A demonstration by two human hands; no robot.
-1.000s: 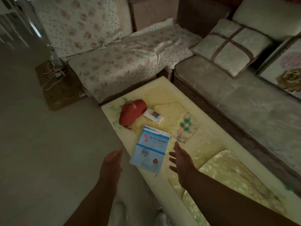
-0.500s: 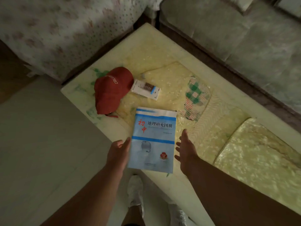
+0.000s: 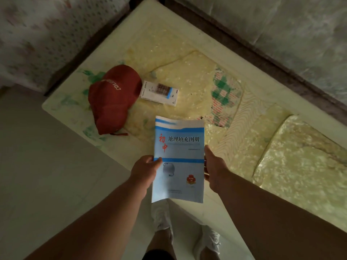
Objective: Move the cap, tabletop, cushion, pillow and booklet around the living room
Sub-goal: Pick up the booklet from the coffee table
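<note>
A light blue booklet (image 3: 179, 158) with red and black characters lies over the near edge of the low cream tabletop (image 3: 120, 32). My left hand (image 3: 145, 170) grips its left edge, thumb on the cover. My right hand (image 3: 214, 167) holds its right edge, fingers under the cover. A red cap (image 3: 112, 98) rests on the tabletop to the upper left of the booklet, apart from both hands. No pillow is in view.
A small white box (image 3: 159, 93) lies beside the cap. A checked green cloth patch (image 3: 224, 94) sits on the tabletop. A floral-covered seat (image 3: 47, 34) stands at the upper left and a grey sofa seat (image 3: 291, 29) at the upper right. My white shoes (image 3: 163, 216) stand on the pale floor.
Both hands have closed in from beside the booklet and taken hold of its two side edges. The view has tilted further down toward the table.
</note>
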